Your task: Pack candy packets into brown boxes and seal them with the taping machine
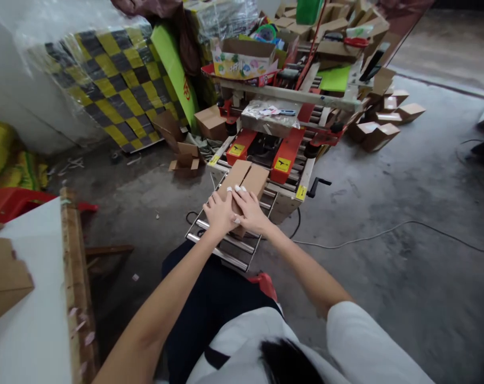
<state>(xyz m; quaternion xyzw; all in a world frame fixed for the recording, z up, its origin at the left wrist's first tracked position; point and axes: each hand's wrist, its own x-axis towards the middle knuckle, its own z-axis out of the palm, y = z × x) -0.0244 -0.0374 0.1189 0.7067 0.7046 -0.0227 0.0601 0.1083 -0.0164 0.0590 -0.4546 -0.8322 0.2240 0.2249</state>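
A brown cardboard box (256, 178) lies on the metal rollers (238, 242) in front of me, its top flaps folded in with a narrow gap between them. My left hand (220, 210) rests on the near left part of the box with fingers spread. On the near right part, my right hand (250, 209) lies with its fingers stretched over the top. White coverings show on some of the fingertips. Just beyond the box stands a carton-taping machine (282, 165) with red side guides. The box's near end is partly hidden by my hands.
A black crank handle (320, 185) sticks out at the machine's right. A cable (346, 245) runs across the floor. At left is a white-topped table (34, 277) with cardboard on it. Small cartons (380, 130) are piled at the right, and wrapped stacks (118, 80) stand behind.
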